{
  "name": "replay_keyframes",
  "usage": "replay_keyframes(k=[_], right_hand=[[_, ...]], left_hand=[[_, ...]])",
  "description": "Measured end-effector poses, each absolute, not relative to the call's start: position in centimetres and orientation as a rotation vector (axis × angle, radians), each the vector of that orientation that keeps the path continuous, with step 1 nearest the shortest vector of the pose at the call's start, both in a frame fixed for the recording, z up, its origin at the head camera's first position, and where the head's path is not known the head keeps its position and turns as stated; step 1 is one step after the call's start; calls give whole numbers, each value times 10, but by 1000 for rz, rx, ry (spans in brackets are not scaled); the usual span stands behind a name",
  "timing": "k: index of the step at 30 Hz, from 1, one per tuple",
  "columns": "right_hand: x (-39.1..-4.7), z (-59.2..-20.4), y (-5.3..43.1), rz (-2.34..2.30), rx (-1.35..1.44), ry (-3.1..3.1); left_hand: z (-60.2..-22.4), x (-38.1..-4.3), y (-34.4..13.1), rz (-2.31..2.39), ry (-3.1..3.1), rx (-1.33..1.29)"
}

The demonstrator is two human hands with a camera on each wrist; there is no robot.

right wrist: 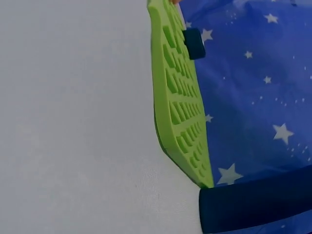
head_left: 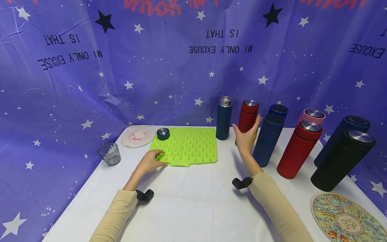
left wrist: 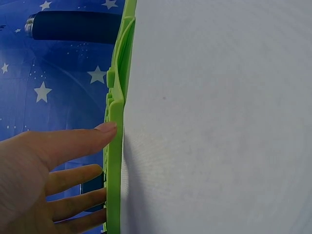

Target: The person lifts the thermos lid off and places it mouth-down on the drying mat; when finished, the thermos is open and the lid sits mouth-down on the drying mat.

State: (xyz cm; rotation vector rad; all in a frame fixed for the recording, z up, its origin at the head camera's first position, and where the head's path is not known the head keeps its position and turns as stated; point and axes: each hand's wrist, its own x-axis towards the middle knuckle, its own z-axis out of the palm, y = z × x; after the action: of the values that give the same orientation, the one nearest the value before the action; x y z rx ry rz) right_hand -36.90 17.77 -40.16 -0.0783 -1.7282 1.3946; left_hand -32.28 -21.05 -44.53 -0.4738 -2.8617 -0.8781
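Observation:
My left hand is at the near left corner of a lime-green ridged mat, with fingers extended. In the left wrist view its thumb lies against the mat's edge. A dark blue bottle lid sits on the mat's far left corner. My right hand reaches toward a red vacuum flask, thumb and fingers spread to either side of it. A gap shows between thumb and flask; the flask's base is hidden behind the hand. Left of it stands a lidless dark blue flask with a bare steel neck.
Right of my right hand stand several capped flasks, including blue, red, pink and black ones. A patterned round mat lies near right. A glass and pale round mat are at left.

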Motion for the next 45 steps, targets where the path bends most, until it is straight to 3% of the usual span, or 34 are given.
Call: replay_keyframes(k=[10,28,37,45], right_hand=[[-393,-418,182,1445,-208,-1557],[-403,-426,179,1379,-305,-1542],[-398,-418,178,1293,-152,-1580],[-373,-405,175,1378,24,-1598]], left_hand=[[-444,-323,-210,-880,-2867,-465],[-443,-323,-209,-884,-2878,-452],[-440,-324,-210,-891,-2874,-456],[-424,-318,-199,-890,-2850,-482]])
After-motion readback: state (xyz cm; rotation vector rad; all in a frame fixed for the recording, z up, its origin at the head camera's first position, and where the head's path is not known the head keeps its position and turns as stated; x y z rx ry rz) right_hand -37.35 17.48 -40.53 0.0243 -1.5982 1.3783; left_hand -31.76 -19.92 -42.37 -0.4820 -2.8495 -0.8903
